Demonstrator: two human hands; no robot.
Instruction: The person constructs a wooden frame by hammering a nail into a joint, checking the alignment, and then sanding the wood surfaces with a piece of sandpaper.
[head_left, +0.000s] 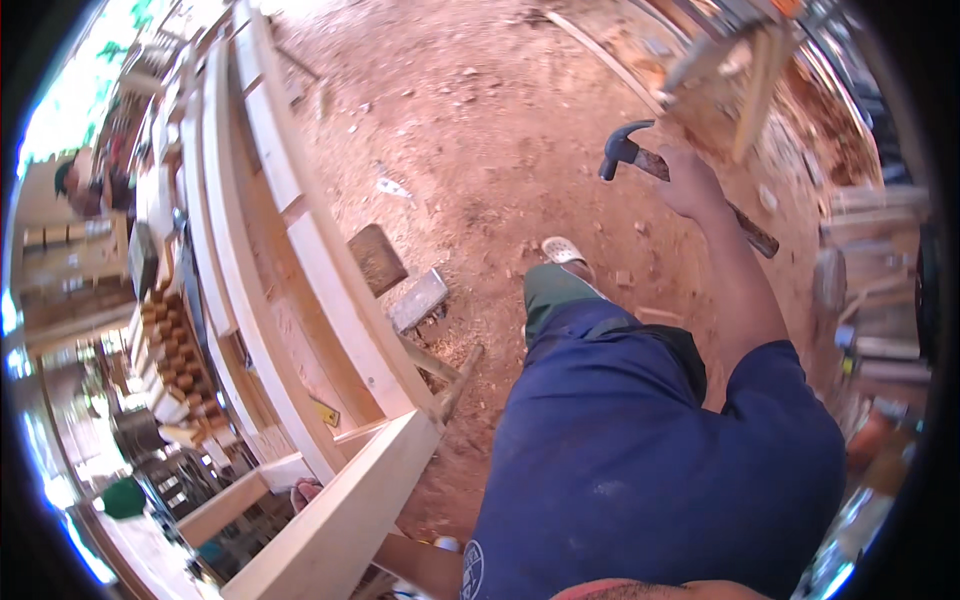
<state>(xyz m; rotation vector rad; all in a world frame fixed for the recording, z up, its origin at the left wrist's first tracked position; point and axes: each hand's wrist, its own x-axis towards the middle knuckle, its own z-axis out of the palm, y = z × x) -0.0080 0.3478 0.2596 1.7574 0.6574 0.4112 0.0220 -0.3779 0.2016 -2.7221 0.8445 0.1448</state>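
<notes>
The right hand (690,182) is out ahead and off to the worker's right, the forearm reaching away from a blue sleeve (775,385) with the elbow only a little bent. Its fingers are wrapped about the handle of a hammer (652,163), some way along it, so the butt sticks out behind the fist. The head points over to the left, claw uppermost, in the air above the dirt floor (450,150) and well apart from the timber.

The left arm comes in low, close to the body, and passes behind the end beam (335,520). Only a bit of the left hand (305,493) shows there, at the beam's far edge; I can't tell whether its fingers are gripping the wood or merely resting by it.

Long pale rails (342,290) run away from that beam, a grey block (418,300) on the ground beside them. Further off, on the left, stands a co-worker (95,192).
</notes>
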